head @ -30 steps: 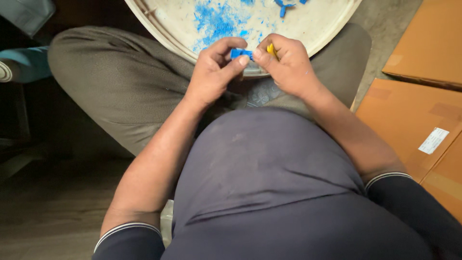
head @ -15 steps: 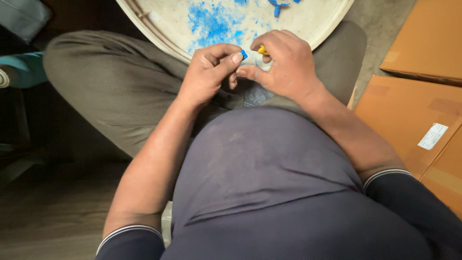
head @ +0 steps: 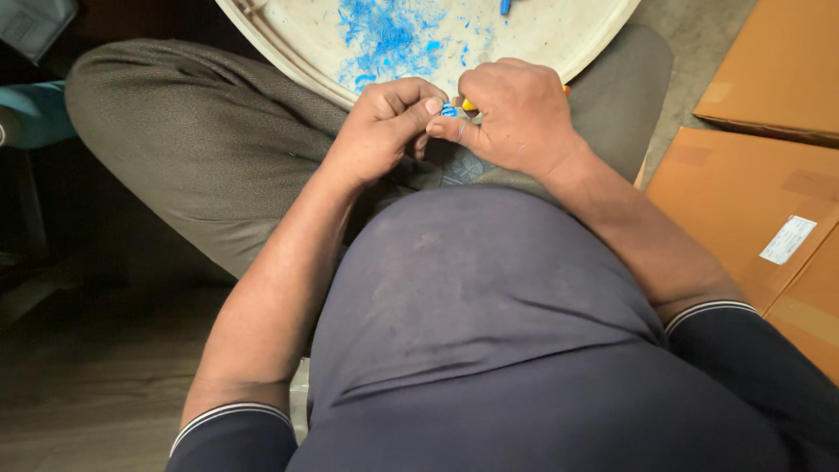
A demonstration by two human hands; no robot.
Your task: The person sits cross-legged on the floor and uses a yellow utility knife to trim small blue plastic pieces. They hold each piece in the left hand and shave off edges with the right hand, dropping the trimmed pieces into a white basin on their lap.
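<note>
While left hand and right hand pinch small blue piece, axis indiscernible.

Round off-white tray, top centre, dusted with blue shavings. Flat cardboard boxes at right. Teal object, left edge.

A single head-worn camera looks steeply down the seated person's own front, facing forward over the dark shirt and crossed legs. It sits close: the left hand and right hand meet near the top of the frame, fingers pinched together. Just beyond the fingers, the pale round tray is cut off by the upper edge; cardboard boxes lie to their right.
</note>
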